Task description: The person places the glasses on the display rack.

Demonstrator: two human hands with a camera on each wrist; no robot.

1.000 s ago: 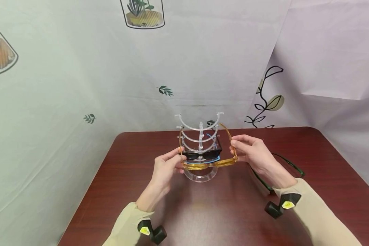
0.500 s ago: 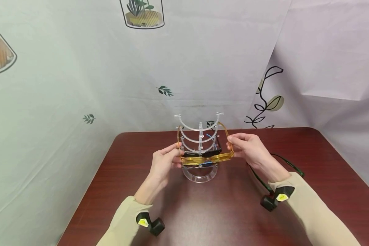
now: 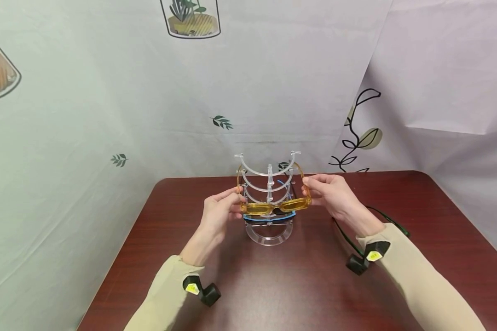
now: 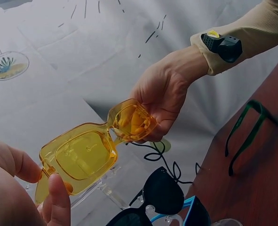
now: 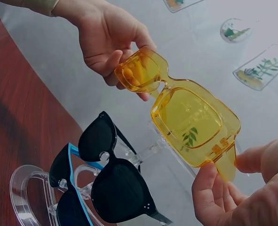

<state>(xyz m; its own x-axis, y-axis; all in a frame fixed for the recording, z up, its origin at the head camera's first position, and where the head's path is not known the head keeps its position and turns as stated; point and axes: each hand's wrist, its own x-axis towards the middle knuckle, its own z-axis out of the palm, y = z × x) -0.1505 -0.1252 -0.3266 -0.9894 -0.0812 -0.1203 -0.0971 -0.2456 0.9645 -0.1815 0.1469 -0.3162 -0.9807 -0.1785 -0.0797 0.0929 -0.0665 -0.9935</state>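
A pair of yellow sunglasses [image 3: 257, 209], translucent with opened temples, is held up in front of a clear acrylic glasses stand [image 3: 269, 241]. My left hand [image 3: 216, 215] pinches the left temple close to the hinge. On the opposite side, my right hand [image 3: 333, 194] pinches the other temple between thumb and fingers. Lower on the stand sit black sunglasses [image 5: 120, 190], with blue-edged sunglasses [image 5: 72, 172] beneath them. In the head view the yellow frame hides most of the black pair. Whether the yellow pair touches the stand, I cannot tell.
Green-framed glasses [image 4: 257, 127] lie on the dark red tabletop [image 3: 269, 285] to the right, partly behind my right forearm in the head view. Above the yellow pair, the stand's top arc [image 3: 254, 171] is bare. A printed cloth backdrop [image 3: 170, 92] hangs behind the table.
Both hands have raised the yellow sunglasses and shifted them slightly left, from low on the stand to higher. The blue-edged pair now shows below them. The stand has stayed put.
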